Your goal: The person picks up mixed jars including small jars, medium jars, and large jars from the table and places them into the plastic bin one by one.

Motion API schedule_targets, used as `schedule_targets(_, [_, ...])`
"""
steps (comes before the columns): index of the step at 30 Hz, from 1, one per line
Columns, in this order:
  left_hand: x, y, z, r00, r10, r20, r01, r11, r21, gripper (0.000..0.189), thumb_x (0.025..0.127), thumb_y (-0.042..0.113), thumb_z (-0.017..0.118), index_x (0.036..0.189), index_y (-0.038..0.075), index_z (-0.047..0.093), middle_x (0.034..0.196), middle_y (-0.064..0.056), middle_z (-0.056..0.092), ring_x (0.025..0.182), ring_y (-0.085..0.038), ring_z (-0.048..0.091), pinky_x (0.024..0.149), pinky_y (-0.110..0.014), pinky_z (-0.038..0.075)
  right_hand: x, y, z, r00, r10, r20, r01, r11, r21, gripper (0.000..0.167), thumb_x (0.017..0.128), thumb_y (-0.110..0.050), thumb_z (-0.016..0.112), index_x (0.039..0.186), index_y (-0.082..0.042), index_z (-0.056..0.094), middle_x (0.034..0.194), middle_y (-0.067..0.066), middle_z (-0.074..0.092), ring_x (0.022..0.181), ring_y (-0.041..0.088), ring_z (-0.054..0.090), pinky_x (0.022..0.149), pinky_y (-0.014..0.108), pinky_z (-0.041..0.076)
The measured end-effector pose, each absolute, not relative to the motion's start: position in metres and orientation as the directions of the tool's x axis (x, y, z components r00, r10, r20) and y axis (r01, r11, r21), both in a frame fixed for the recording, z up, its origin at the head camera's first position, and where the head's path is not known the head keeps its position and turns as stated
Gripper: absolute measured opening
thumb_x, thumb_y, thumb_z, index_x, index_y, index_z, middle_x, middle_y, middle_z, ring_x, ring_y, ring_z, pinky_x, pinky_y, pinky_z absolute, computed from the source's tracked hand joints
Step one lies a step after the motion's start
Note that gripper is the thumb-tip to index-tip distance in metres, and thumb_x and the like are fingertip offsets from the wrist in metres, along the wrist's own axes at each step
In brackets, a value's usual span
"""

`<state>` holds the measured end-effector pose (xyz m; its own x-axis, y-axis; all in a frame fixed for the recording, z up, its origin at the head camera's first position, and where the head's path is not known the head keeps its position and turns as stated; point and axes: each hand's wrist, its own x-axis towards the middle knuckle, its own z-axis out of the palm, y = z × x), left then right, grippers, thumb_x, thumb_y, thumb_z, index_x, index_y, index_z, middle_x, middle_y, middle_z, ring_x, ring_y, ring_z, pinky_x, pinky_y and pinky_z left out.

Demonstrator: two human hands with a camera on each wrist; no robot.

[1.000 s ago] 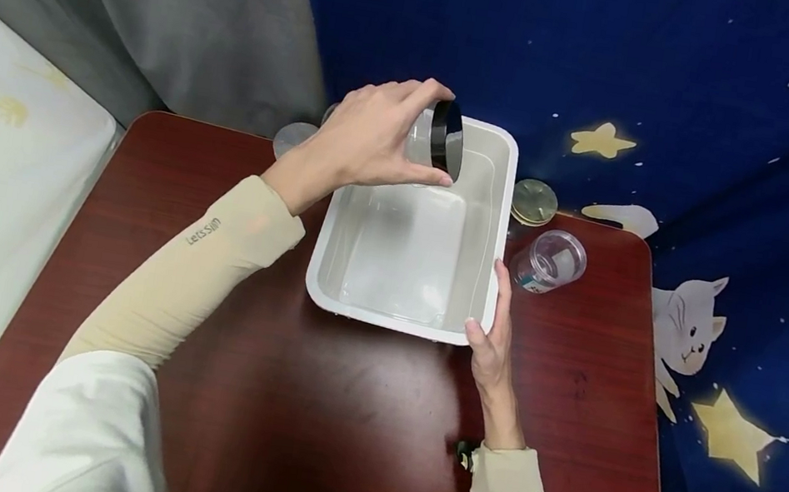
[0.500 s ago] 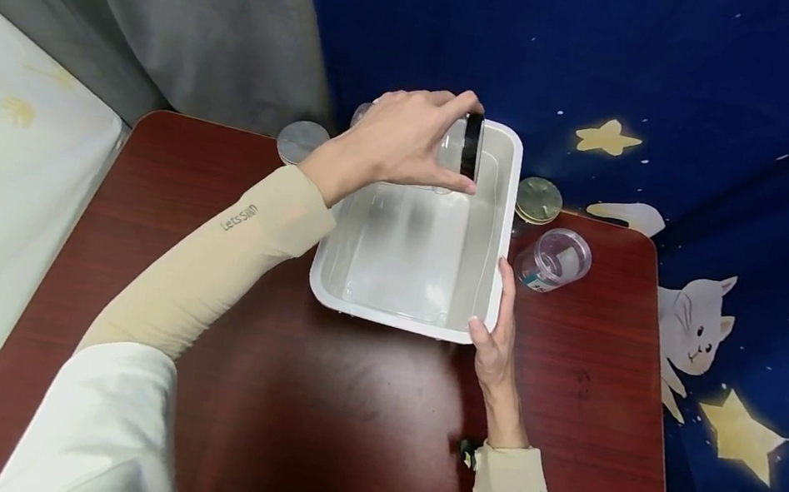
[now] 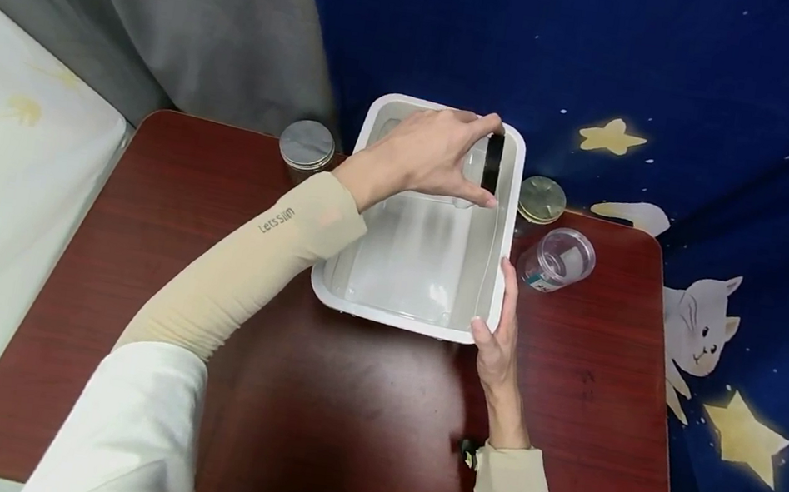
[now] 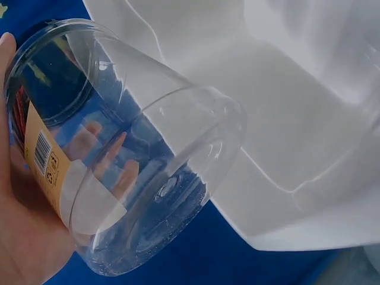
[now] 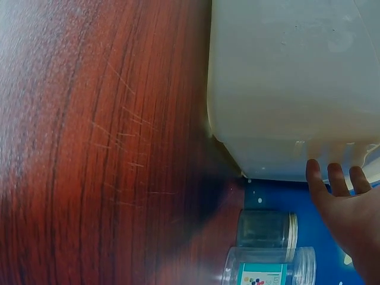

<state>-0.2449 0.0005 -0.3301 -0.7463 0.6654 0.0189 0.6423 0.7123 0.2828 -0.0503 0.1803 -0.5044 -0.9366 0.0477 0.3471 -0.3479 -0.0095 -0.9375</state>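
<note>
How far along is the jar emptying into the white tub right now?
Done: the white tub already holds clear water, and an open clear jar lies on the table. In hand: the left hand tips a black-lidded jar over the tub; the right hand steadies its rim. Left: two lidded jars stand behind, untouched.

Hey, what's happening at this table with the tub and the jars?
A person's left hand grips a clear jar with a black lid, tipped on its side over the far end of a white tub on a red-brown table. The right hand rests flat against the tub's near right corner. An open jar lies beside the tub, and two lidded jars stand behind it.
</note>
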Motion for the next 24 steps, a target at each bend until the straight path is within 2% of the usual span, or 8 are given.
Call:
schedule_targets(3, [-0.245,0.001,-0.333,-0.748,0.664,0.013,0.639,0.714,0.288,0.102,0.066,0.089,0.059,0.143,0.024,0.042,0.134,-0.004,0.059,0.104,-0.022,0.06,0.089,-0.044,0.048,-0.05,0.179,-0.505,-0.936,0.047,0.349,-0.35,-0.01,-0.937,0.085,0.086,-0.039,0.062,0.157,-0.009,0.026,0.154,0.014,0.035,0.129,0.041,0.036,0.105,0.034,0.03])
schedule_targets(5, [-0.247,0.002,-0.335,-0.744,0.668,0.014,0.644,0.711,0.283,0.102,0.066,0.089,0.059,0.144,0.024,0.042,0.134,-0.004,0.058,0.105,-0.022,0.06,0.09,-0.045,0.048,-0.05,0.178,-0.504,-0.934,0.049,0.355,-0.356,-0.004,-0.935,0.085,0.086,-0.041,0.062,0.156,-0.009,0.026,0.154,0.014,0.034,0.13,0.037,0.036,0.106,0.034,0.029])
schedule_targets(7, [-0.248,0.003,-0.337,-0.741,0.672,0.015,0.648,0.708,0.279,0.101,0.066,0.088,0.06,0.143,0.025,0.043,0.13,-0.002,0.06,0.102,-0.021,0.06,0.09,-0.045,0.048,-0.051,0.177,-0.504,-0.931,0.053,0.362,-0.363,-0.001,-0.932,0.086,0.086,-0.042,0.062,0.156,-0.008,0.026,0.154,0.014,0.034,0.13,0.034,0.037,0.106,0.034,0.028])
schedule_targets(13, [-0.255,0.011,-0.346,-0.75,0.661,-0.022,0.631,0.726,0.274,0.094,0.064,0.087,0.064,0.136,0.028,0.047,0.103,0.004,0.061,0.088,-0.019,0.058,0.084,-0.043,0.047,-0.051,0.179,-0.499,-0.928,0.047,0.37,-0.37,-0.003,-0.929,0.086,0.086,-0.041,0.062,0.156,-0.007,0.026,0.154,0.015,0.035,0.131,0.035,0.037,0.107,0.035,0.028])
schedule_targets(15, [-0.257,0.016,-0.349,-0.752,0.658,-0.042,0.625,0.732,0.271,0.093,0.063,0.086,0.065,0.134,0.029,0.047,0.101,0.005,0.062,0.089,-0.019,0.058,0.084,-0.043,0.047,-0.051,0.18,-0.498,-0.928,0.051,0.368,-0.368,-0.001,-0.93,0.086,0.085,-0.039,0.062,0.156,-0.007,0.026,0.154,0.015,0.034,0.131,0.033,0.037,0.107,0.034,0.028])
schedule_targets(19, [-0.259,0.026,-0.356,-0.737,0.672,-0.069,0.63,0.72,0.291,0.089,0.063,0.083,0.069,0.131,0.029,0.049,0.106,0.005,0.064,0.095,-0.019,0.06,0.086,-0.044,0.047,-0.048,0.18,-0.498,-0.928,0.071,0.366,-0.366,0.008,-0.931,0.085,0.085,-0.038,0.061,0.156,-0.007,0.026,0.154,0.015,0.035,0.13,0.027,0.039,0.107,0.034,0.028])
schedule_targets(24, [-0.261,0.031,-0.367,-0.729,0.681,-0.072,0.625,0.704,0.336,0.084,0.064,0.078,0.074,0.127,0.028,0.05,0.104,0.005,0.063,0.092,-0.017,0.059,0.083,-0.042,0.047,-0.044,0.178,-0.5,-0.93,0.079,0.358,-0.359,0.002,-0.933,0.085,0.086,-0.039,0.061,0.156,-0.007,0.026,0.154,0.015,0.035,0.13,0.035,0.038,0.106,0.034,0.029])
